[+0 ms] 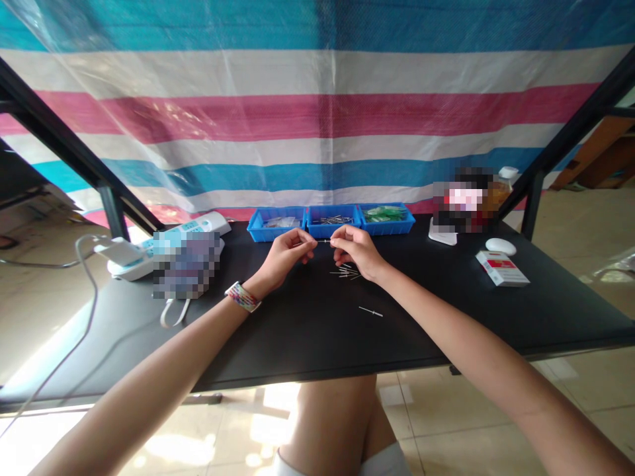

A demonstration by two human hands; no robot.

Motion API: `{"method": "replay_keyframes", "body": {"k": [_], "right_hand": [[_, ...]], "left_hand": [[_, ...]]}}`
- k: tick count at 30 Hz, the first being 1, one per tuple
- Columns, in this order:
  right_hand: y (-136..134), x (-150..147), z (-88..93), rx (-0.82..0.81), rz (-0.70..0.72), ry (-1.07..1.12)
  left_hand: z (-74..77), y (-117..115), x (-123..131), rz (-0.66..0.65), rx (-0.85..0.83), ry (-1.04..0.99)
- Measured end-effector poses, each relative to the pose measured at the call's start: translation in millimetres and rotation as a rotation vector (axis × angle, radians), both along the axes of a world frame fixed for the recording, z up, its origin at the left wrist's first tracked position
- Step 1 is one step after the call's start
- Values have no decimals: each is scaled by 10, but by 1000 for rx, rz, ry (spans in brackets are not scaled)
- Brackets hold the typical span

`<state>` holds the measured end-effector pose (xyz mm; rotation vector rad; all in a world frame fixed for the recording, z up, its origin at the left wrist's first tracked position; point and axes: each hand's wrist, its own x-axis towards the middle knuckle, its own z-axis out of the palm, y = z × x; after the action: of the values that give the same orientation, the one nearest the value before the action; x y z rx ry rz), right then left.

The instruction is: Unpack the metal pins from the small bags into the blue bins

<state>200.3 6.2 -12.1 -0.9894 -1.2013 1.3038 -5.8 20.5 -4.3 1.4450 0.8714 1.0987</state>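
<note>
Above black tabletop, left fingers and right fingers pinch a thin rod at opposite ends

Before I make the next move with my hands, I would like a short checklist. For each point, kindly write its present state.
1. Left hand has hold of one end of the thin pin: ok.
2. Right hand has hold of the other end: ok.
3. Parts on the held pin firmly seated: cannot tell, too small in this view.
4. Loose pins all in one place: not ok; a single pin lies apart from the small pile, nearer the table's front edge.
5. Three blue trays upright, side by side: ok.
6. Power strip away from both hands: ok.
</note>
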Motion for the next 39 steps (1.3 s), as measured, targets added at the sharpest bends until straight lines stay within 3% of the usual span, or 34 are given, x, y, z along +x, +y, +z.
{"method": "replay_keyframes", "body": {"k": [5, 8, 13, 18, 23, 32, 39], "right_hand": [[28, -2, -9, 3, -3, 29], [103, 30, 22, 56, -124, 80], [230, 165, 52, 32, -280, 108], [226, 214, -7, 79, -262, 16], [209, 150, -54, 97, -213, -26], [173, 107, -74, 70, -206, -86], [107, 97, 3, 62, -101, -57]], "left_hand": [[-18, 21, 4, 3, 13, 2], [-18, -11, -10, -36, 66, 86], [71, -297, 77, -275, 444, 396], [63, -588, 246, -499, 736, 523], [-40, -633, 301, -608, 905, 607], [-24, -574, 269, -558, 874, 655], [-32, -388, 153, -301, 695, 571]]}}
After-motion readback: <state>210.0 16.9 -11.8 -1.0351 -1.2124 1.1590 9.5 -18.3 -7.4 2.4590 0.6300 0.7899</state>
